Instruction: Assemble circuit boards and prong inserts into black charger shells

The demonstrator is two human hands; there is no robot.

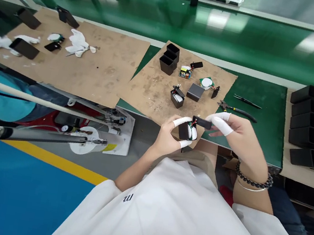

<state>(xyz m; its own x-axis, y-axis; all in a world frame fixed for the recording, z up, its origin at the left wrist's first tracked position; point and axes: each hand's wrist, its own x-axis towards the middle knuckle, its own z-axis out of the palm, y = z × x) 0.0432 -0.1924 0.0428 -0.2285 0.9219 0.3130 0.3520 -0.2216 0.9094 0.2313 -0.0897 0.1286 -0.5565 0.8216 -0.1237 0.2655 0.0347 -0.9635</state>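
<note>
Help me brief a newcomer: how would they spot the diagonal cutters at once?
Find the middle cardboard sheet on the green bench top. At its right edge, just past the right hand, lie the diagonal cutters. Unlike the slim tweezers beside them, they have thicker, dark handles with yellow marks.

A white short-sleeved shirt [176,217] spreads at six o'clock, dark lettering [128,198] toward seven. White covers [183,121] sheathe several fingers [224,126]. A black beaded bracelet [250,183] and thin pale bangle [253,189] circle the right forearm [255,154], four o'clock.
</note>
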